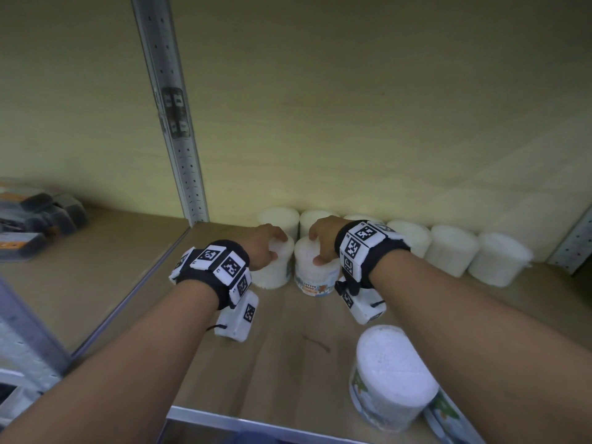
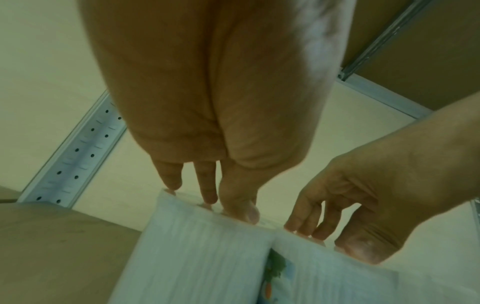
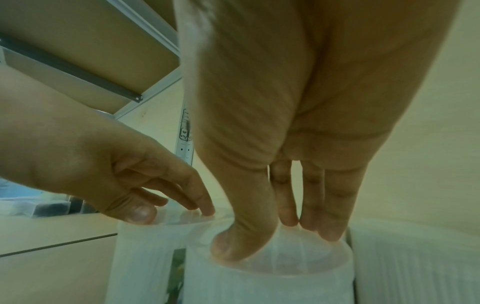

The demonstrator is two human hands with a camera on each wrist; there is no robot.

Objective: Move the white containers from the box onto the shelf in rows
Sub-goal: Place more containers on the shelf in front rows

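Several white containers point(image 1: 451, 248) stand in a row against the back wall of the wooden shelf point(image 1: 282, 363). In front of that row stand two more, side by side. My left hand point(image 1: 272, 248) grips the left one point(image 1: 275, 270) from above, thumb and fingers on its lid rim point(image 2: 197, 257). My right hand point(image 1: 320, 245) grips the top of the right one point(image 1: 315, 277), which bears a "Cotton Buds" label. In the right wrist view my right hand point(image 3: 278, 240) has its thumb at the near rim and its fingers at the far rim of that container point(image 3: 272, 283).
Another white container point(image 1: 394, 373) stands near the shelf's front edge at the right, with a further one point(image 1: 448, 418) lying beside it. A perforated metal upright point(image 1: 173, 123) rises at the back left. Dark packs point(image 1: 38, 216) lie on the neighbouring shelf to the left.
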